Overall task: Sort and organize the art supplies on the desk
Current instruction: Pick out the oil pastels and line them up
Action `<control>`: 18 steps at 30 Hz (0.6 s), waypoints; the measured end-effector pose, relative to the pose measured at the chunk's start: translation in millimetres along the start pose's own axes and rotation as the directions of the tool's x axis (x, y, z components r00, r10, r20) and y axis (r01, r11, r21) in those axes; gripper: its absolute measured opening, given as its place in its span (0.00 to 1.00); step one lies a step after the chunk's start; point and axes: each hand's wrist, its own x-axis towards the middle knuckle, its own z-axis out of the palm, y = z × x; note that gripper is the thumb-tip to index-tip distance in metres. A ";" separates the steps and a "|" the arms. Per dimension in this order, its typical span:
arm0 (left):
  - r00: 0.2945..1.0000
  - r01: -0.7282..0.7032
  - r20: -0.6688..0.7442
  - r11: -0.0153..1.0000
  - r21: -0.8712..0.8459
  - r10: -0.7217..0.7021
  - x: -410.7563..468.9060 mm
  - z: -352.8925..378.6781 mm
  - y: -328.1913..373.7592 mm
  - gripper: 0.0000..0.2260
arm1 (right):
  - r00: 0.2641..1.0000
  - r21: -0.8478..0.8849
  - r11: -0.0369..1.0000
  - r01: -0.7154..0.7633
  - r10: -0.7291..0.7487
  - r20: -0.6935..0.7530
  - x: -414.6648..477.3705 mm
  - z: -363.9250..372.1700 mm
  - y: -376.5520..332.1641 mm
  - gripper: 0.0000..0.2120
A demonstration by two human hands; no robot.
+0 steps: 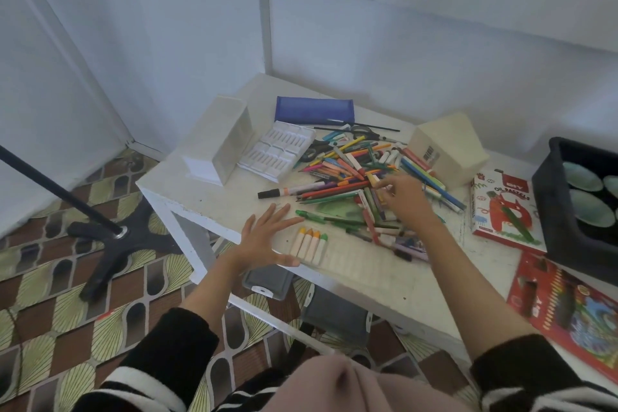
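A heap of coloured pencils, markers and crayons [361, 177] covers the middle of the white desk [214, 197]. My right hand [406, 201] reaches into the heap, fingers curled among the crayons; whether it grips one is unclear. My left hand [267, 234] lies flat with spread fingers on the desk, beside a clear tray [337, 256] holding several oil pastels [312, 242] in a row. A green pen [314, 217] lies just past my left fingertips.
A white plastic insert tray [279, 155], a white box [224, 140], a blue pencil case [314, 110] and scissors [316, 145] lie at the back. Right: a cream box [449, 147], an oil-pastel box [503, 207], a red pencil box [568, 308], a black bin [551, 211]. A stand [110, 237] is on the floor.
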 end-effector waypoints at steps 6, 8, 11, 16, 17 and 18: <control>1.000 0.006 0.003 1.000 0.011 -0.006 -0.7 -1.5 1.0 0.46 | 0.993 -0.111 0.992 -0.054 0.065 0.103 43.8 -3.5 32.5 0.12; 1.000 0.006 0.006 1.000 0.020 -0.007 -1.0 -1.5 1.9 0.47 | 0.985 -0.186 0.981 -0.053 0.082 0.152 52.6 5.7 33.1 0.13; 1.000 0.008 0.006 1.000 0.000 -0.008 -1.9 -1.5 3.0 0.48 | 0.972 -0.273 0.953 -0.131 0.177 0.153 57.8 21.4 30.2 0.18; 1.000 0.014 0.013 1.000 -0.015 -0.014 -1.0 -2.0 2.9 0.46 | 0.968 -0.113 0.962 -0.250 0.252 -0.001 57.6 32.7 29.2 0.15; 1.000 0.016 0.014 1.000 -0.016 -0.015 -1.0 -1.8 2.8 0.46 | 0.965 -0.056 0.964 -0.262 0.261 -0.017 56.2 32.0 29.2 0.13; 1.000 0.016 0.014 1.000 -0.017 -0.016 -1.2 -1.6 2.6 0.46 | 0.963 0.001 0.963 -0.268 0.268 -0.032 56.2 31.6 29.6 0.11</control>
